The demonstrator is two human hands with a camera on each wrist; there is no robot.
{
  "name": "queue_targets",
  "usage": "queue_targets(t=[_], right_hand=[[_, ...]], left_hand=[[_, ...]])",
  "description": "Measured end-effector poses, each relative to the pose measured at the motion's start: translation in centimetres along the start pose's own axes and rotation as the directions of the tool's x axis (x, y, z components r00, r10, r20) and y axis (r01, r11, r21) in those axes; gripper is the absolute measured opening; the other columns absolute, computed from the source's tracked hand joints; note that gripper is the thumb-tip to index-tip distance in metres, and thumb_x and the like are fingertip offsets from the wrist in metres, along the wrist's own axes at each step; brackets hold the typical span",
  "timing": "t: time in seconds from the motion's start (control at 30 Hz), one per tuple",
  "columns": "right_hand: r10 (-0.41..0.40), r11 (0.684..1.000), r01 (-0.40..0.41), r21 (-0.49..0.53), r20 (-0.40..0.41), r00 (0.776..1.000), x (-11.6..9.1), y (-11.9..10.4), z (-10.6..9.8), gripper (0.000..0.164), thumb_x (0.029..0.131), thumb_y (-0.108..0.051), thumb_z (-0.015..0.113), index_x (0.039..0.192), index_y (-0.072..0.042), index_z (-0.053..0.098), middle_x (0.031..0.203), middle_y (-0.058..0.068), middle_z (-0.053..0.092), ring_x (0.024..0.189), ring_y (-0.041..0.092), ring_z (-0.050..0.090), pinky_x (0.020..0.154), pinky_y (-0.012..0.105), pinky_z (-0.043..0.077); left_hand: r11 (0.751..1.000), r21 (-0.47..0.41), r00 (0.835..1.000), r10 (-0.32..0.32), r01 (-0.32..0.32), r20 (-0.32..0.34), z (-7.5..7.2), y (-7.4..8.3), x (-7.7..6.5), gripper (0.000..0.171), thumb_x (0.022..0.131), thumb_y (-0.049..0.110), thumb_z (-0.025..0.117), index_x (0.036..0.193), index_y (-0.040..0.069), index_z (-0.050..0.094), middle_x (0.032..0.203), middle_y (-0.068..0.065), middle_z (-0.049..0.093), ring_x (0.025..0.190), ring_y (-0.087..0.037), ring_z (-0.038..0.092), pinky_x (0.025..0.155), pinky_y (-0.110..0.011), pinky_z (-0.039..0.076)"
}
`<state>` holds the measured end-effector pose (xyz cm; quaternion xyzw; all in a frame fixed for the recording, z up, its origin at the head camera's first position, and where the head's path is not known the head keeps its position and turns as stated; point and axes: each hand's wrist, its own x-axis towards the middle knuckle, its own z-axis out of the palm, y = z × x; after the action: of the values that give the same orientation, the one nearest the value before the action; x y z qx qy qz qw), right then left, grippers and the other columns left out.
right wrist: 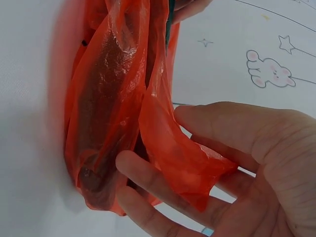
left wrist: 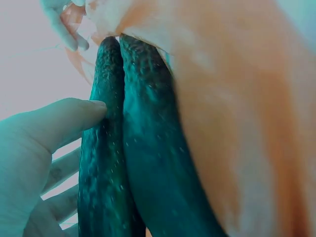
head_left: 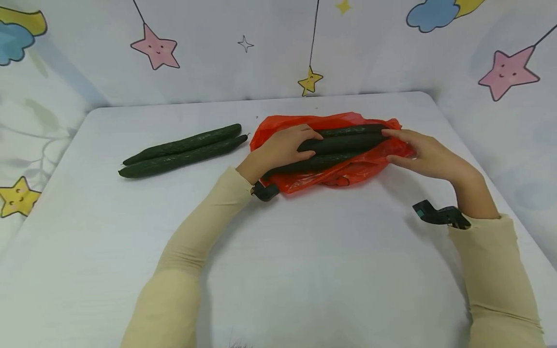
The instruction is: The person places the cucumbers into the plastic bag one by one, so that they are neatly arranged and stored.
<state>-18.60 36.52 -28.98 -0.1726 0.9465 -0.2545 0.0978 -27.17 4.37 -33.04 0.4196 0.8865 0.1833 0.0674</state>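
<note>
Several dark green cucumbers [head_left: 344,144] lie inside a red plastic bag [head_left: 313,182], whose mouth faces up. My left hand [head_left: 283,147] reaches over the bag and grips a cucumber [left wrist: 103,163], its thumb on one side and fingers round the other. Beside that one, a second cucumber [left wrist: 158,143] runs along the bag's wall. At the bag's right end is my right hand [head_left: 428,154], fingers spread and nearly straight around a loose flap of the bag [right wrist: 173,158]. Through the red film, the dark shape of a cucumber shows in the right wrist view.
Two more cucumbers [head_left: 183,151] lie side by side on the white table [head_left: 330,261], left of the bag. A pale wall [head_left: 209,72] with painted stars and clouds rises behind the table's far edge. Dark straps [head_left: 441,215] sit at the wrists.
</note>
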Motion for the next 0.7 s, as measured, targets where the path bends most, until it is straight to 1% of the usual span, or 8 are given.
queue_targets(t=[0.1, 0.23, 0.33, 0.53, 0.7], right_hand=[[-0.005, 1.000, 0.005, 0.001, -0.009, 1.000, 0.1, 0.1, 0.0, 0.063, 0.093, -0.012, 0.065, 0.149, -0.004, 0.037, 0.151, 0.026, 0.033, 0.136, 0.046, 0.030, 0.102, 0.068, 0.031], [-0.010, 1.000, 0.010, 0.014, -0.020, 1.000, 0.0, 0.2, 0.0, 0.062, 0.093, -0.011, 0.066, 0.148, -0.003, 0.038, 0.151, 0.026, 0.033, 0.138, 0.047, 0.028, 0.103, 0.069, 0.029], [-0.004, 1.000, 0.005, 0.019, -0.021, 1.000, 0.0, 0.2, 0.0, 0.063, 0.093, -0.012, 0.066, 0.148, -0.004, 0.038, 0.152, 0.026, 0.031, 0.139, 0.047, 0.027, 0.103, 0.069, 0.028], [0.013, 1.000, -0.012, 0.024, -0.015, 1.000, 0.1, 0.0, 0.1, 0.063, 0.093, -0.013, 0.065, 0.149, -0.005, 0.037, 0.154, 0.025, 0.029, 0.139, 0.047, 0.026, 0.102, 0.070, 0.030], [0.002, 1.000, -0.002, 0.019, -0.018, 1.000, 0.3, -0.2, 0.3, 0.063, 0.093, -0.012, 0.065, 0.148, -0.004, 0.037, 0.153, 0.025, 0.029, 0.137, 0.047, 0.028, 0.099, 0.070, 0.033]], left_hand=[[1.000, -0.024, 1.000, 0.001, -0.001, -0.016, 0.0, -0.2, -0.6, 0.043, 0.097, 0.029, 0.061, 0.137, 0.014, 0.055, 0.135, -0.004, 0.054, 0.125, -0.018, 0.049, 0.108, -0.032, 0.039], [0.997, -0.083, 1.000, 0.000, -0.002, -0.024, -0.2, -0.6, -1.3, 0.042, 0.097, 0.027, 0.061, 0.136, 0.013, 0.056, 0.134, -0.004, 0.055, 0.124, -0.018, 0.048, 0.107, -0.031, 0.039], [0.994, -0.107, 1.000, 0.003, -0.006, -0.031, -0.4, -0.9, -1.9, 0.040, 0.097, 0.026, 0.061, 0.134, 0.011, 0.057, 0.133, -0.004, 0.055, 0.124, -0.018, 0.048, 0.107, -0.030, 0.039], [0.996, -0.094, 0.999, 0.010, -0.014, -0.042, -0.7, -1.2, -3.2, 0.039, 0.097, 0.024, 0.062, 0.133, 0.010, 0.059, 0.133, -0.006, 0.055, 0.123, -0.018, 0.049, 0.106, -0.028, 0.040], [0.997, -0.076, 0.999, 0.012, -0.015, -0.043, -1.0, -1.4, -4.3, 0.038, 0.097, 0.023, 0.062, 0.132, 0.009, 0.059, 0.132, -0.006, 0.055, 0.123, -0.018, 0.050, 0.106, -0.029, 0.040]])
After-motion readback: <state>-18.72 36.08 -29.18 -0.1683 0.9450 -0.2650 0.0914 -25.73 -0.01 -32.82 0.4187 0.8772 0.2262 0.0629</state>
